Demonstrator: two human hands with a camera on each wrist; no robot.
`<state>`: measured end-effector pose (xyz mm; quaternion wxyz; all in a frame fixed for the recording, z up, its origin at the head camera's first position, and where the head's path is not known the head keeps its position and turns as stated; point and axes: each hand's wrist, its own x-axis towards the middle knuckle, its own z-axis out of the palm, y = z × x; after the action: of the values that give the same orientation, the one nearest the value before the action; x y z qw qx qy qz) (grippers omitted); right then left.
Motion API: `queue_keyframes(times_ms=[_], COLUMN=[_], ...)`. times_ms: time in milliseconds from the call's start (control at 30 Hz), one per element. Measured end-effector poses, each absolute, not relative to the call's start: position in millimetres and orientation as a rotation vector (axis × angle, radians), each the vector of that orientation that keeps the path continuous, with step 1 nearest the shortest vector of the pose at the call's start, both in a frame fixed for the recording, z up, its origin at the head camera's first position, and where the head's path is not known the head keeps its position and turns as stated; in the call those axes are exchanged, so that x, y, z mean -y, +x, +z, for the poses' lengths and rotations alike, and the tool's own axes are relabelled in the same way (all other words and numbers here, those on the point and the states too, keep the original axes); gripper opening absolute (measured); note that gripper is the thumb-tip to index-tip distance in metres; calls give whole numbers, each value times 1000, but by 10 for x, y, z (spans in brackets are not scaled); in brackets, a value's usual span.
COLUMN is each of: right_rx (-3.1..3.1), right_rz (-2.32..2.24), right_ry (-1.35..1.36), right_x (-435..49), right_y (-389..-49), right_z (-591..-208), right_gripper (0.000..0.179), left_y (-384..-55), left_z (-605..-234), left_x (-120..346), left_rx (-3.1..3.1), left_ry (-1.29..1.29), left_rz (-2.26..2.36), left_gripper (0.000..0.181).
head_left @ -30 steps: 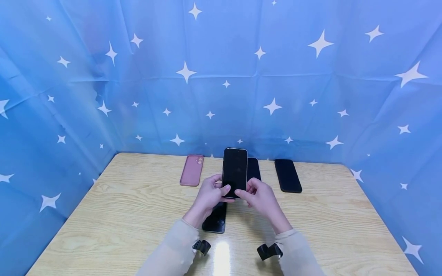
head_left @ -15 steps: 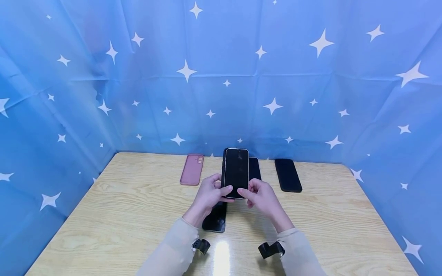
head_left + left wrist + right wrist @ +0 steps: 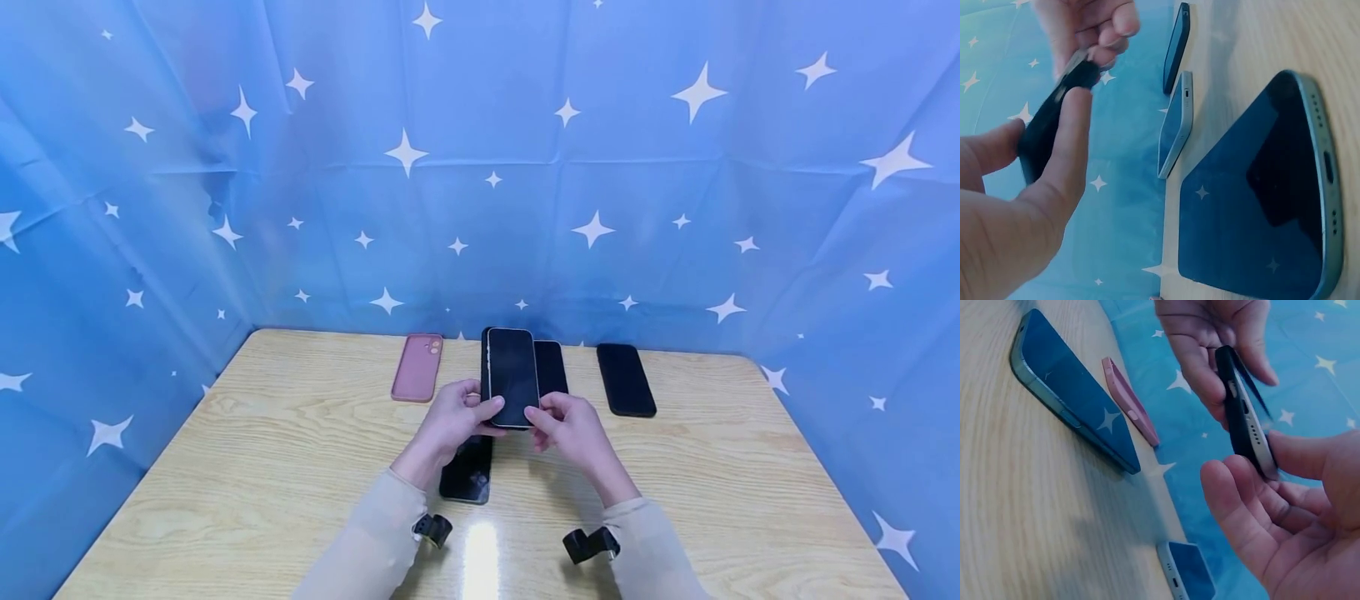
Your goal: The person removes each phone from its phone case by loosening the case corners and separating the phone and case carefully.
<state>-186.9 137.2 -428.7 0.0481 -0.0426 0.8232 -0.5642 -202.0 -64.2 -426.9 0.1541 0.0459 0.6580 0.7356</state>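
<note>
In the head view both hands hold a phone with a dark screen and silver edge just above the middle of the table. A black phone case lies behind it, showing along its left side and set apart from its left edge. My left hand grips case and phone from the left, thumb over the lower screen. My right hand pinches the phone's lower right corner. In the right wrist view, the phone's silver bottom edge with its port sits partly against the black case.
A dark phone lies below the hands on the wooden table. Another phone lies behind the held one. A black phone rests at the right, and a pink phone case at the left. A starry blue curtain backs the table.
The held phone has shifted right and turned slightly relative to the black case, so more of the case shows at its left. My right thumb has moved slightly right toward the corner.
</note>
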Motion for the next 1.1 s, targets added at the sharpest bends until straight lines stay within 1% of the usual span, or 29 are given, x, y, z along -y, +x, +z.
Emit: queue_keyframes(times_ms=[167, 267, 867, 1100], right_rx=[-2424, -2393, -2236, -2199], right_rz=[-1807, -1840, -2057, -2148], right_ry=[-69, -59, 3, 27], right_x=[-1398, -1413, -1392, -1391], right_y=[-1849, -1844, -1810, -1793], right_z=[-4315, -4325, -4380, -4387], right_gripper=[16, 15, 14, 14], left_y=[-2050, -2049, -2065, -2093], left_z=[-4253, -4245, -4263, -4246], left_x=[707, 728, 735, 756], left_rx=[-1799, -1783, -1815, -1830], left_ry=[281, 327, 204, 191], left_rz=[2041, 2023, 2061, 2040], left_gripper=[34, 35, 32, 35])
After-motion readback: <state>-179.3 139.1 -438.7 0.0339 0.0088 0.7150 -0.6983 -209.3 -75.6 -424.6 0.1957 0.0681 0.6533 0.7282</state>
